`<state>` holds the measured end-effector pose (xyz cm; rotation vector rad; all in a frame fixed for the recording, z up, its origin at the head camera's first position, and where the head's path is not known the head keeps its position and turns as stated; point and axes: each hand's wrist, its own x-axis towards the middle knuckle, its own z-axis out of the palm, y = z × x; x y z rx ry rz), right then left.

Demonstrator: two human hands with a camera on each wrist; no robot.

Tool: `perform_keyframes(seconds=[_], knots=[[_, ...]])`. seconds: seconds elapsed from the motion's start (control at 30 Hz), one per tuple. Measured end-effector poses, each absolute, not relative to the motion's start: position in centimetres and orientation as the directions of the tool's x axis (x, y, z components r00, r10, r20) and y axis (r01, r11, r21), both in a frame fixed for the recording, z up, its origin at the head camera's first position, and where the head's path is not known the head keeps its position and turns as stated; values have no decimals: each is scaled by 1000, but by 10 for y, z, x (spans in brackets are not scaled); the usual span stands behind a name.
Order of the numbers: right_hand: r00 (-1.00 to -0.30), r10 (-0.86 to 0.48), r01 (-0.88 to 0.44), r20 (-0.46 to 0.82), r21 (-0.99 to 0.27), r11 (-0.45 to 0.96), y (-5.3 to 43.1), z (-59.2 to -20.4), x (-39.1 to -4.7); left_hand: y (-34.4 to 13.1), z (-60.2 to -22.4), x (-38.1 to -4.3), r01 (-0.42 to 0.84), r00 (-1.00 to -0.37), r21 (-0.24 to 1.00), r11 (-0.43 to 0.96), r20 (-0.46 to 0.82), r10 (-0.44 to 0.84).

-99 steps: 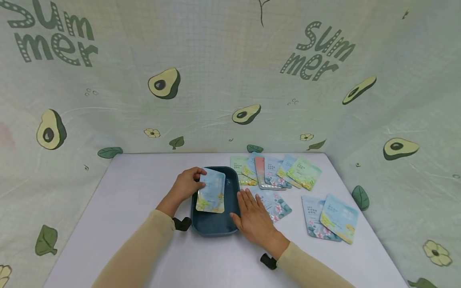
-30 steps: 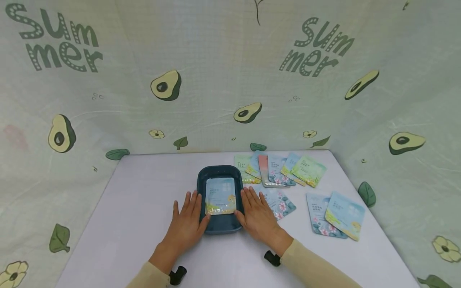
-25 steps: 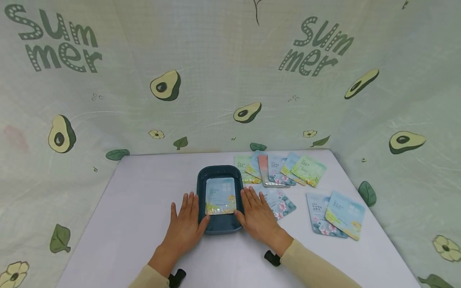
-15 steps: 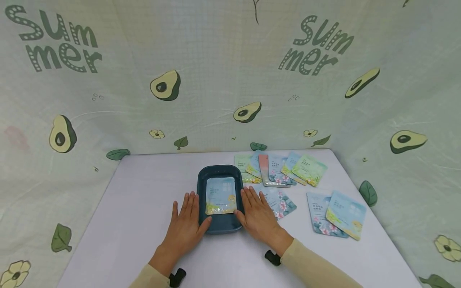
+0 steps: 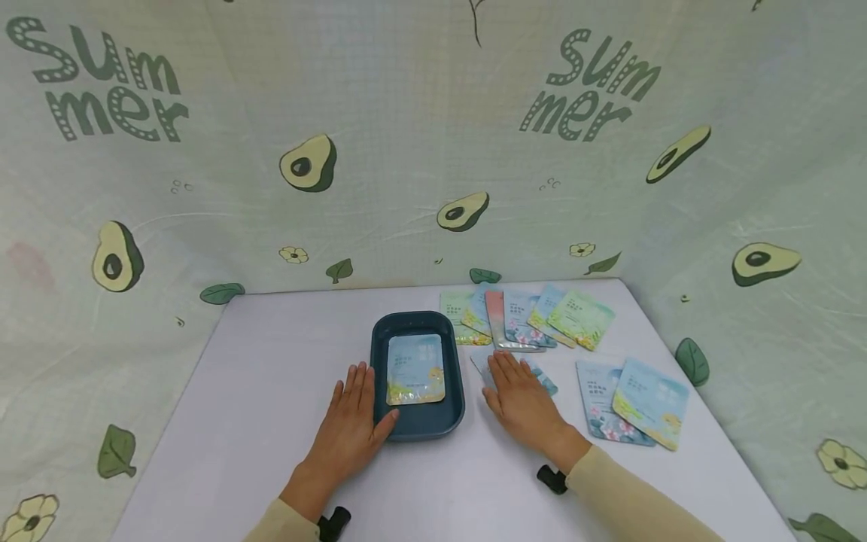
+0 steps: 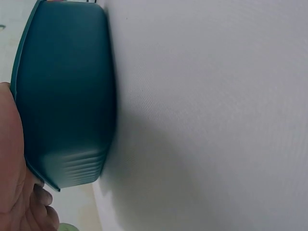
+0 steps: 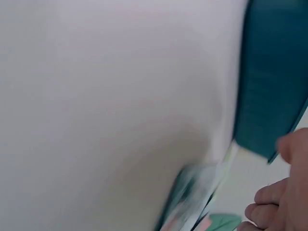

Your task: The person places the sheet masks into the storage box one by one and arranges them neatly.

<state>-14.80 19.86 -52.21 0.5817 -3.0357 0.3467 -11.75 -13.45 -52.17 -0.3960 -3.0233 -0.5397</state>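
A dark blue rectangular tray (image 5: 420,429) stands mid-table with a light blue sachet (image 5: 415,369) lying flat in it. My left hand (image 5: 345,429) rests with straight fingers along the tray's left rim, thumb over the near left edge. In the left wrist view the tray's side wall (image 6: 67,77) fills the space beside that hand. My right hand (image 5: 524,403), fingers straight, is over a blue floral sachet (image 5: 544,378) right of the tray and hides most of it. The right wrist view shows the right hand (image 7: 284,192) apart from the tray wall (image 7: 272,72), a blurred sachet (image 7: 192,195) below.
Several overlapping sachets lie along the back right, among them a green one (image 5: 581,320) and a pink-and-silver one (image 5: 497,324). Two more, a floral one (image 5: 599,403) and a blue one (image 5: 652,403), overlap near the right edge. A printed cloth (image 5: 379,98) hangs behind the white table (image 5: 271,376).
The left hand let go of the light blue sachet, now flat in the tray, and moved to the left rim. The right hand has left the right rim, moving right over the floral sachet.
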Motion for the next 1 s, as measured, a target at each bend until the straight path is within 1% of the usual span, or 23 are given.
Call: perform_keyframes(seconds=[0.17, 0.3, 0.53, 0.7, 0.77, 0.87, 0.93, 1.0], knots=[[-940, -338, -339, 36, -174, 924, 240, -530, -144, -133, -521, -117, 262, -965, 339, 904, 86, 247], [-943, -334, -328, -7, -163, 930, 258, -533, -136, -133, -521, -116, 265, -964, 329, 906, 91, 248], [-938, -347, -345, 1, -102, 933, 255, -529, -114, -133, -521, -117, 267, -964, 318, 910, 88, 252], [-922, -383, -386, 61, -48, 921, 246, -523, -103, -133, -522, -116, 269, -963, 325, 907, 85, 255], [-914, -390, -396, 108, -43, 917, 246, -520, -106, -133, -522, -116, 269, -963, 323, 907, 87, 255], [-907, -388, -401, 164, -51, 915, 251, -517, -121, -133, -521, -116, 265, -964, 320, 910, 83, 252], [-907, -385, -399, 172, -58, 915, 257, -516, -135, -133, -521, -117, 265, -964, 312, 913, 83, 251], [-912, -385, -398, 144, -77, 914, 263, -516, -150, -133, -521, -117, 267, -964, 296, 917, 81, 254]])
